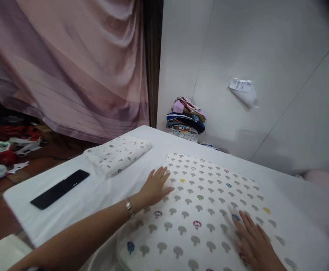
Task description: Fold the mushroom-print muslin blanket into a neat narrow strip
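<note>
A white cloth printed with small mushrooms [206,203] lies spread flat on the white table [96,192]. My left hand [155,186] rests flat on the cloth's left edge, fingers stretched out, a bracelet on the wrist. My right hand [254,241] lies flat on the cloth's near right part, fingers apart and slightly smeared by motion. Neither hand holds anything.
A folded white patterned cloth [119,152] lies at the table's far left, a black flat bar [59,189] nearer the left edge. A stack of folded clothes [187,118] sits against the wall. A pink curtain [68,64] hangs at left; a paper note [241,86] is on the wall.
</note>
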Motion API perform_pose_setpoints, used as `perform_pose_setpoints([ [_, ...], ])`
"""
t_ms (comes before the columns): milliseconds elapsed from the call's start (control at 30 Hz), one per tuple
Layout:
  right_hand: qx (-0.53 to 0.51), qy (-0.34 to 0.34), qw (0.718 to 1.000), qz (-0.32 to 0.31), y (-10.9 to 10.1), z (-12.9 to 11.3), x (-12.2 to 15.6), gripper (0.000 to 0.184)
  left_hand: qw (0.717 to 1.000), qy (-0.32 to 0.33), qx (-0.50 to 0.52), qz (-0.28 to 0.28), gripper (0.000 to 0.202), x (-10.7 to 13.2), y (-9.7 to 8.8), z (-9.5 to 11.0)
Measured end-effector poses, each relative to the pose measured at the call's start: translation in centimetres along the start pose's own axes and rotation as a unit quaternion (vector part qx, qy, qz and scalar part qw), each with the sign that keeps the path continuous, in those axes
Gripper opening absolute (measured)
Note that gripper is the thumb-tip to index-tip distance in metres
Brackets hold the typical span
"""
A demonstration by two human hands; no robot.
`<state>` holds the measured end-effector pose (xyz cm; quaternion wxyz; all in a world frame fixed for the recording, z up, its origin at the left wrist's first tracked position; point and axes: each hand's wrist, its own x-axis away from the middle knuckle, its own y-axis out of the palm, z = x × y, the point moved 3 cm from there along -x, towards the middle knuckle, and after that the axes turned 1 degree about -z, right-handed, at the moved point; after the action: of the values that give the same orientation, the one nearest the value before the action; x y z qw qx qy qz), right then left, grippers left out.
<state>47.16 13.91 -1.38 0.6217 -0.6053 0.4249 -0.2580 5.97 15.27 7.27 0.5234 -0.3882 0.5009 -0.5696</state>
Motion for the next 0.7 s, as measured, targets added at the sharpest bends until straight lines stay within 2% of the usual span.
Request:
perform_pose_setpoints([
  [133, 0.009, 0.056, 0.998, -0.028, -0.1, 1.9, -8.1, 0.055, 1.000, 0.017, -0.010, 0.009, 0.061, -10.1, 2.4, -0.1],
  [233, 0.036, 0.070, 0.996, -0.043, 0.4, 4.5, -13.0, 0.052, 1.000, -0.015, -0.022, 0.014, 0.059, -14.7, 4.3, -1.3],
  [300, 0.057, 0.118, 0.990, -0.043, 0.8, 6.8, -14.9, 0.052, 0.999, -0.040, -0.021, 0.004, 0.059, -16.1, 5.4, -2.4],
  [400, 0.060, 0.221, 0.970, -0.074, 1.7, 10.1, -15.7, 0.057, 0.999, -0.052, -0.016, 0.002, 0.060, -16.6, 6.3, -3.7],
  [500, 0.031, 0.240, 0.967, -0.081, 2.6, 11.9, -15.4, 0.057, 0.999, -0.042, -0.010, 0.005, 0.058, -16.7, 6.5, -4.1],
  [600, -0.023, 0.244, 0.969, -0.040, 2.0, 13.1, -15.2, 0.054, 0.998, -0.056, 0.019, 0.015, 0.052, -17.2, 5.9, -4.5],
  [700, -0.067, 0.318, 0.945, 0.044, -0.2, 15.2, -15.0, 0.049, 0.990, -0.112, 0.042, 0.080, 0.050, -17.8, 4.7, -5.4],
])
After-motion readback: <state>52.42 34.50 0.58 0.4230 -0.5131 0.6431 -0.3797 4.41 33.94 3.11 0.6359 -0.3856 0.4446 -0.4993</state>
